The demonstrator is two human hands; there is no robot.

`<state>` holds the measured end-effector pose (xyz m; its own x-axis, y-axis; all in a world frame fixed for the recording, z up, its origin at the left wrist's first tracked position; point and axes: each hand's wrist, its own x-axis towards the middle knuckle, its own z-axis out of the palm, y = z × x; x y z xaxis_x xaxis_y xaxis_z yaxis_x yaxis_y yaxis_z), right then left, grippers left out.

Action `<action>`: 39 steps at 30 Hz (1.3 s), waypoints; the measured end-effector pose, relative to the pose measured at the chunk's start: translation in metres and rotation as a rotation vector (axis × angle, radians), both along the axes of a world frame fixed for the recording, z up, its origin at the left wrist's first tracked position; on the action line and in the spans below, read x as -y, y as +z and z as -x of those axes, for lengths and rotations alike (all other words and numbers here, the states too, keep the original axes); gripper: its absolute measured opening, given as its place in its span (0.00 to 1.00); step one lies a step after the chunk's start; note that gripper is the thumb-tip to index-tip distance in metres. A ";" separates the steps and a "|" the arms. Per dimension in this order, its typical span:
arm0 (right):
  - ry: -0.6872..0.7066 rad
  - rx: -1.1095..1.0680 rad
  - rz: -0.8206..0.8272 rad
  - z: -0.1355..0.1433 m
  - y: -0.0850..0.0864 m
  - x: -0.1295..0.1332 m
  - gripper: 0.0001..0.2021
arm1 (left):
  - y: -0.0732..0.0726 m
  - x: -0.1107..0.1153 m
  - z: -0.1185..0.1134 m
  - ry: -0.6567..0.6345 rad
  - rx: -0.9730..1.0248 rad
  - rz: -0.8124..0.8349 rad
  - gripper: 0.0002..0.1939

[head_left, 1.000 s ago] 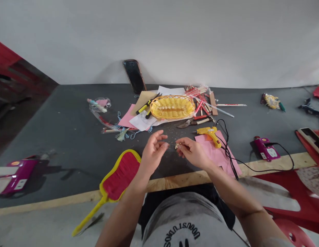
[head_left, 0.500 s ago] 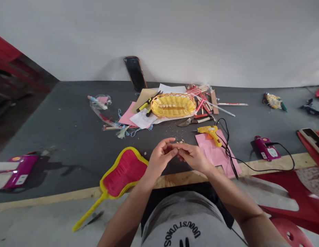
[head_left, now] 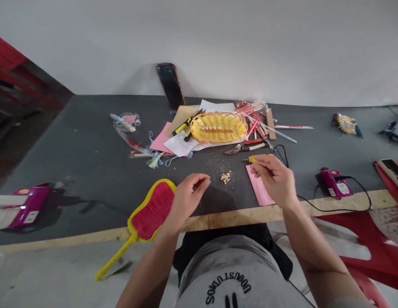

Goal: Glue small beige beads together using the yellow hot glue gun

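Observation:
My left hand (head_left: 190, 193) hovers over the dark table between the fan and the wood pieces. Its thumb and forefinger come together in a pinch; whatever sits between them, if anything, is too small to see. A small heap of pale wood bits (head_left: 226, 177) lies between my hands, with fine crumbs around it. My right hand (head_left: 276, 179), fingers curled, covers most of a yellow glue gun (head_left: 252, 158). Only the gun's nozzle and front show, so a grip on it cannot be confirmed. Pink paper (head_left: 258, 188) lies under that hand. The red fan with yellow edging (head_left: 154, 209) rests by my left forearm.
Behind the heap are pruning shears (head_left: 239, 148), a yellow basket (head_left: 220, 133) with white beads, pliers (head_left: 182, 128), papers and red-wrapped sticks. A phone (head_left: 170, 85) leans on the wall. Purple power sockets (head_left: 335, 183) stand right and left; a black cable (head_left: 327, 212) runs along the front edge.
My hands have parted from above the wood bits. My right hand has moved right to the glue gun, my left hand slightly left. The heap is now uncovered; the gun has not visibly shifted.

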<state>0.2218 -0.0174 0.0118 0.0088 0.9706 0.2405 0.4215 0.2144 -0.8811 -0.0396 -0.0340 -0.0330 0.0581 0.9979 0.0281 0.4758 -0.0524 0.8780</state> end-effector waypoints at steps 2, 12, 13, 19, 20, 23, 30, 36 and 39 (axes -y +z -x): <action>-0.092 -0.007 0.008 -0.011 0.007 0.003 0.07 | 0.002 -0.004 0.010 0.051 0.000 0.001 0.13; -0.062 0.353 0.168 -0.057 -0.013 0.034 0.14 | 0.004 -0.006 0.010 0.124 0.161 0.085 0.14; -0.034 0.358 0.164 -0.052 -0.017 0.034 0.14 | 0.006 -0.005 0.008 0.106 0.176 0.103 0.14; 0.244 0.226 -0.117 0.019 -0.033 0.015 0.07 | 0.024 0.005 -0.016 -0.100 0.199 0.139 0.11; 0.327 0.205 -0.128 0.030 -0.036 0.012 0.08 | 0.026 0.007 -0.019 -0.116 0.207 0.135 0.10; 0.437 0.193 -0.119 0.044 -0.039 0.008 0.07 | 0.028 0.008 -0.019 -0.096 0.225 0.122 0.10; 0.124 0.162 0.025 -0.025 -0.002 0.045 0.08 | 0.004 -0.006 0.003 0.049 -0.058 0.045 0.14; 0.330 0.161 0.366 -0.104 0.022 0.077 0.11 | -0.013 -0.013 -0.011 -0.197 -0.453 -0.030 0.11; 0.458 0.417 0.590 -0.124 0.024 0.083 0.09 | -0.015 -0.014 -0.017 -0.246 -0.545 -0.069 0.12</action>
<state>0.3455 -0.1001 0.0361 -0.3915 0.8244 -0.4088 0.7199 -0.0023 -0.6940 -0.0230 -0.0201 -0.0483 0.3112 0.9503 -0.0064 0.8233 -0.2662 0.5013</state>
